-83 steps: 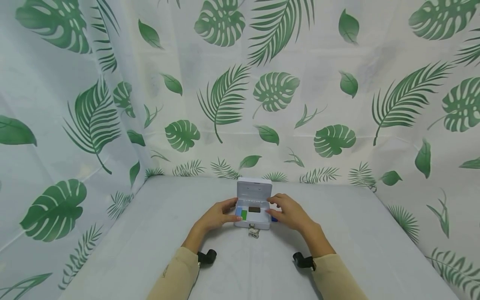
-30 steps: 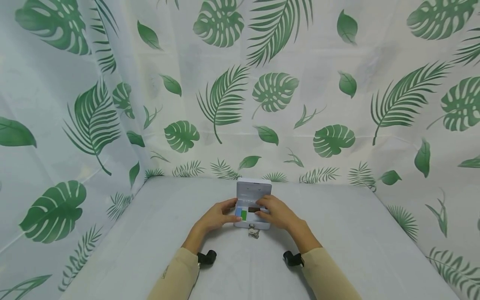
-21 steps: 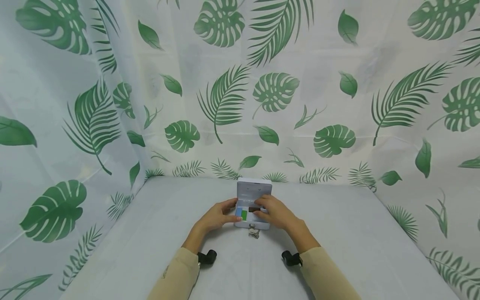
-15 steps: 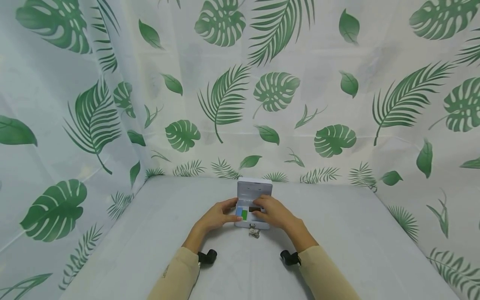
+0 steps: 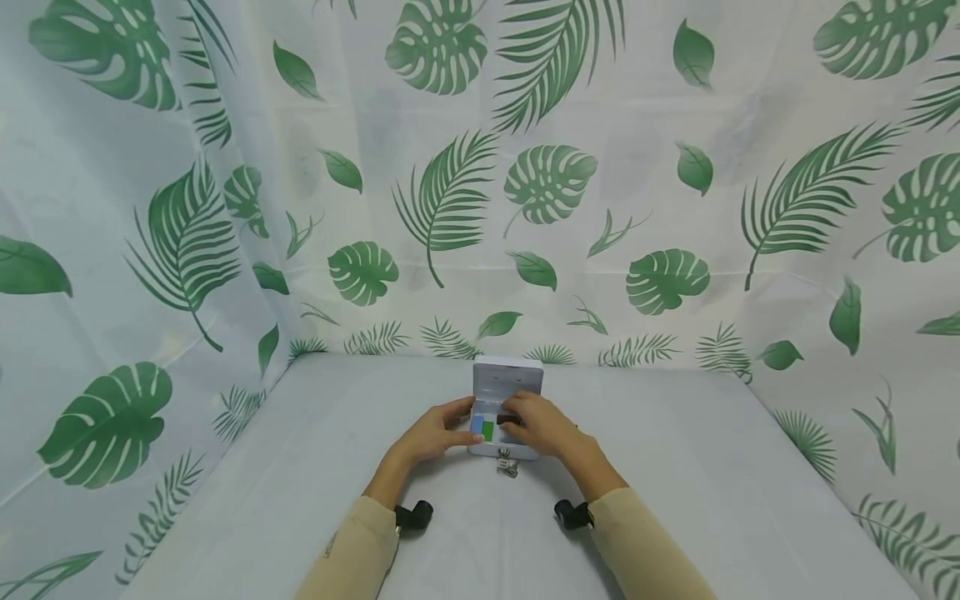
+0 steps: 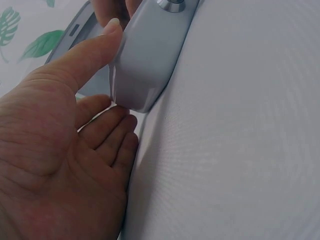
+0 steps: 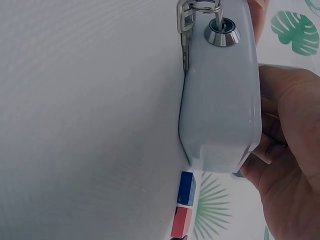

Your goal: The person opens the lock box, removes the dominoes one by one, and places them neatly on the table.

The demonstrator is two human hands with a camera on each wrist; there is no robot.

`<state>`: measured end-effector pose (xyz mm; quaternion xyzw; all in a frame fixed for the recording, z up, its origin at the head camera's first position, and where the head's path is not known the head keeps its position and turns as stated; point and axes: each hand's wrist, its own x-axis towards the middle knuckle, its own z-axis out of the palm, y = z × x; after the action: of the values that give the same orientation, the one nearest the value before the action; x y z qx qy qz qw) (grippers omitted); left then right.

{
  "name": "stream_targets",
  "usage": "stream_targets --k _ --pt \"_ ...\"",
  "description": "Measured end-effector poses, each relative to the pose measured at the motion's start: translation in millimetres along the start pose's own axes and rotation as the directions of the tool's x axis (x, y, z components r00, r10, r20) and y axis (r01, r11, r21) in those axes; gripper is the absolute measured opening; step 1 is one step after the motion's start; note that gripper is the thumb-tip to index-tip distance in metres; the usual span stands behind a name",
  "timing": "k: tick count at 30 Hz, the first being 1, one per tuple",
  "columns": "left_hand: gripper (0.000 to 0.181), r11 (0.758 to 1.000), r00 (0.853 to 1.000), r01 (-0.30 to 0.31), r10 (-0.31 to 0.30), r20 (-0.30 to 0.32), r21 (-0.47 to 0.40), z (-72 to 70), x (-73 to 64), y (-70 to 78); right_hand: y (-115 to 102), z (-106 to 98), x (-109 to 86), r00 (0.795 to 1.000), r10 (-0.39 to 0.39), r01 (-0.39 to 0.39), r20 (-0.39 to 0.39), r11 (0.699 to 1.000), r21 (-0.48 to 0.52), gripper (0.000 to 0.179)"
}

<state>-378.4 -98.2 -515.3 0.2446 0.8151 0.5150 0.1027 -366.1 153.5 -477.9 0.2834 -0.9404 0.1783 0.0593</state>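
Note:
A small pale grey cash box (image 5: 486, 451) stands with its lid (image 5: 507, 374) raised. Keys (image 5: 507, 467) hang from the lock (image 7: 222, 32) on its front. Inside lie a green block (image 5: 487, 431), a light blue piece (image 5: 477, 424) and a dark brown rectangle (image 5: 503, 420). My left hand (image 5: 432, 432) holds the box's left end, thumb on the front rim and fingers against the side. My right hand (image 5: 546, 427) reaches over the right side, fingers bent down into the box at the brown rectangle. I cannot tell whether those fingers hold anything.
In the right wrist view, a blue block (image 7: 187, 189) and a red block (image 7: 181, 222) lie in line on the table beside the box's right end. White cloth covers the table (image 5: 495, 542). A leaf-printed curtain (image 5: 465, 300) hangs behind.
From the box's right edge, my right hand has moved left into it, over the brown rectangle, and drifted slightly further left since. My left hand and the box stay put.

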Motion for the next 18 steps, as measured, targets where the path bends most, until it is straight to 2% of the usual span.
stream_targets --k 9,18 --pt "0.081 1.0 1.0 -0.006 0.006 0.002 0.002 -0.3 -1.0 1.1 -4.0 1.2 1.1 0.999 0.041 -0.041 0.011 0.999 -0.026 0.032" --pt "0.082 1.0 1.0 -0.008 0.008 0.004 -0.001 -0.7 -1.6 2.9 -4.6 4.0 2.5 0.999 0.042 -0.042 0.005 0.998 -0.056 0.031"
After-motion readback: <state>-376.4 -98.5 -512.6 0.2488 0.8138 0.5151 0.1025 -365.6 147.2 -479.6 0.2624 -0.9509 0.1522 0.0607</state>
